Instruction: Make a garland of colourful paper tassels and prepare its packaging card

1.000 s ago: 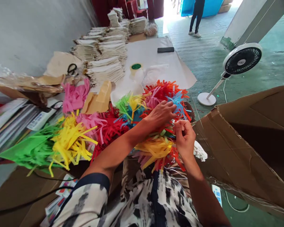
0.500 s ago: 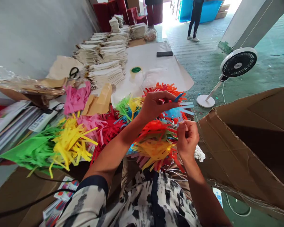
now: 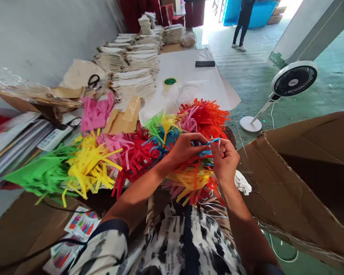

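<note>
Indoor work area, grey wall at left, green floor (image 3: 258,46) at right, white-covered table (image 3: 186,63) running away from the wearer. Blue twist (image 3: 213,141) sits between the two hands, over the near end of the fringe pile. Left hand (image 3: 189,147) has thumb and forefinger pinched narrow on its left part; right hand (image 3: 225,156) has fingers curled in, thumb and forefinger closed at its right end, a small white bit showing by the fingertips, too small to identify. More blue strips just under the hands, partly hidden. Yellow-orange fringe (image 3: 190,177) below the left hand, red-orange fringe (image 3: 209,116) beyond both hands. Further left: red fringe (image 3: 136,152), yellow fringe (image 3: 88,164), green fringe (image 3: 43,173), near the table edge. Brown paper piece (image 3: 124,116) next to pink fringe (image 3: 97,111). Farther back: tape roll (image 3: 169,81), dark flat object (image 3: 205,63), stacks of off-white material (image 3: 137,82). Cardboard box (image 3: 301,164) right of right hand; white fan (image 3: 294,79) behind it. Another person (image 3: 242,23) stands in background, dark trousers, upper body cut off.
</note>
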The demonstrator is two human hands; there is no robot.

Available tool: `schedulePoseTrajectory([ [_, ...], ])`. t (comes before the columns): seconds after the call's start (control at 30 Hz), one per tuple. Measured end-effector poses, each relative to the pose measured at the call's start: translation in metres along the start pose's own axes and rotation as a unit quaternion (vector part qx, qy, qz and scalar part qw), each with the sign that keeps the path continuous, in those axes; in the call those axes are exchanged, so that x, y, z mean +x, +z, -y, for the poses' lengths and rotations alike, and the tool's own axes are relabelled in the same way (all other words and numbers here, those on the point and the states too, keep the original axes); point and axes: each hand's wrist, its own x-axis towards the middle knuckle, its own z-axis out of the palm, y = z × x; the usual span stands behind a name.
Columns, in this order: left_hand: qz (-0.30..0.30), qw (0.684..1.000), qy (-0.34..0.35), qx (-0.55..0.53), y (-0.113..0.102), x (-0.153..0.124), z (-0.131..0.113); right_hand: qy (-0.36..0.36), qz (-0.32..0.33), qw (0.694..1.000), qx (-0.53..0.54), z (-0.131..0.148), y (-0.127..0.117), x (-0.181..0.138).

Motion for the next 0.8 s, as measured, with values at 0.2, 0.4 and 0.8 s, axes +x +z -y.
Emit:
schedulePoseTrajectory([
  [0.2, -0.01, 0.999, -0.006, -0.047, -0.0058, -0.0042, 0.0026, 0.024, 0.023, 0.999, 0.016, 0.0038, 0.002, 0.0009],
  [0.4, -0.018, 0.999, -0.003, -0.049, -0.005, -0.0065, 0.0019, 0.01, 0.03, 0.999, 0.01, 0.001, 0.0045, 0.0024],
  [0.8, -0.042, 0.998, 0.031, 0.022, -0.0022, -0.0065, -0.0023, -0.005, 0.016, 0.999, -0.033, -0.0013, 0.0068, 0.0],
])
